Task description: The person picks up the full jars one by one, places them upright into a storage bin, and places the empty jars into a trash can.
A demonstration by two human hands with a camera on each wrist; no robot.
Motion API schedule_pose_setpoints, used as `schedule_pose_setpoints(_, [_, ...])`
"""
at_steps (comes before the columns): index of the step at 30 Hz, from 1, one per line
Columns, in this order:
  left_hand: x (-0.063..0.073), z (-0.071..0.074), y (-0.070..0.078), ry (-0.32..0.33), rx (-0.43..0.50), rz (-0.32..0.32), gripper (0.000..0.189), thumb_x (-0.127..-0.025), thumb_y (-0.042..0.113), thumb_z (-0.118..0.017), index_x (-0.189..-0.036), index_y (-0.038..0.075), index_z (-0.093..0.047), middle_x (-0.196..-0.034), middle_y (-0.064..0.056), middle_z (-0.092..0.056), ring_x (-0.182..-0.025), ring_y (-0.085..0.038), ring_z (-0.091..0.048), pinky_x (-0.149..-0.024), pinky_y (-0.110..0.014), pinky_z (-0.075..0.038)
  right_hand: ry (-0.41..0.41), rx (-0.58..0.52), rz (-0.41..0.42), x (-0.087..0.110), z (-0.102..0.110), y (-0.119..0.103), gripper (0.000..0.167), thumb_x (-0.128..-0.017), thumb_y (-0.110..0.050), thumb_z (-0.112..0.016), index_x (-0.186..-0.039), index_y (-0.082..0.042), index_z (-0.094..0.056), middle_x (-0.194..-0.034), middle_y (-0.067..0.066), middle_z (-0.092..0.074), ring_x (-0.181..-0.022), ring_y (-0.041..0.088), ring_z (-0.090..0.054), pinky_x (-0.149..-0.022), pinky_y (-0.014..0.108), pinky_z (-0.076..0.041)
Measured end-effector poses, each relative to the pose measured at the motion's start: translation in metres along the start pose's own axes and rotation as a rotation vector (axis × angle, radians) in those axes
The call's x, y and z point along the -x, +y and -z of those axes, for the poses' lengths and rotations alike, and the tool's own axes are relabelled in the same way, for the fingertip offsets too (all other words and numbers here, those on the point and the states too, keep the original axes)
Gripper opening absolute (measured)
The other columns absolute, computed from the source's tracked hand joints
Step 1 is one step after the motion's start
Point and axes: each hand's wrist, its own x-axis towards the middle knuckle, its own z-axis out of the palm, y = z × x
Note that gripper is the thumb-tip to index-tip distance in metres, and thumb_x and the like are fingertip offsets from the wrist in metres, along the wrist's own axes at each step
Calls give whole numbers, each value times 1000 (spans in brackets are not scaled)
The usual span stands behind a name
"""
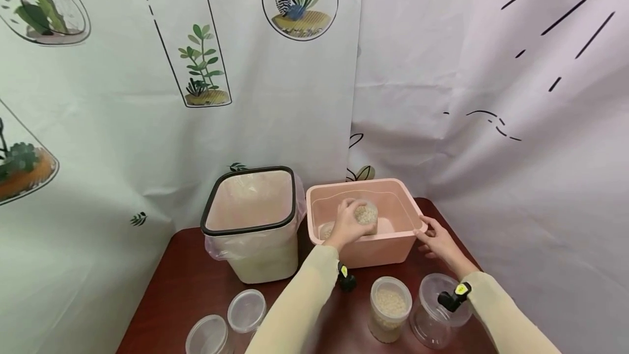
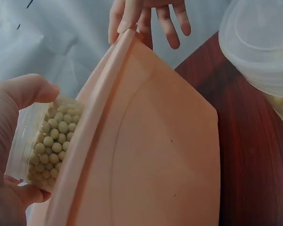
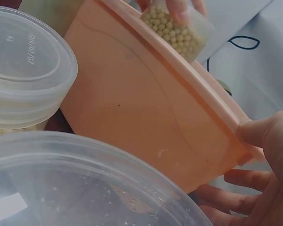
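My left hand (image 1: 345,226) grips a clear jar (image 1: 366,214) of round, pale yellow beans over the pink plastic bin (image 1: 375,253). In the left wrist view, the thumb and fingers wrap the jar (image 2: 54,136) just beyond the bin's rim. Another small container (image 1: 326,231) sits inside the bin at its left; the hand partly covers it. At the bin's front right corner my right hand (image 1: 439,242) pinches the rim, the thumb on top and the other fingers loosely spread below, as the right wrist view shows.
A lidded jar of pale contents (image 1: 390,307) and a larger clear jar (image 1: 434,316) stand in front of the bin. Left of it is a bag-lined waste bin (image 1: 265,258) with a black rim. Two clear lidded containers (image 1: 247,310) are at the table's front left. A printed curtain (image 1: 295,113) hangs behind.
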Motion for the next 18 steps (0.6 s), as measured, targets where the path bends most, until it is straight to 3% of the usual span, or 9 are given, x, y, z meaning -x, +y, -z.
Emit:
schedule_pose_setpoints(7, [-3, -5, -9, -55, 29, 104, 54, -63, 22, -83, -113, 16, -64, -120, -7, -47, -113, -25, -40, -88, -42, -41, 17, 2, -4, 1, 1, 0, 60, -94, -21, -55, -144, -6, -24, -123, 36, -47, -78, 38, -63, -59, 42, -52])
schedule_pose_setpoints(18, [-8, -8, -10, -130, 25, 64, 55, -63, 26, -85, -113, 14, -65, -126, -11, -47, -117, -28, -42, -92, -43, -40, 16, 3, -12, 1, 1, 0, 62, -94, -24, -55, -145, -7, -24, -125, 36, -46, -75, 30, -64, -63, 44, -53])
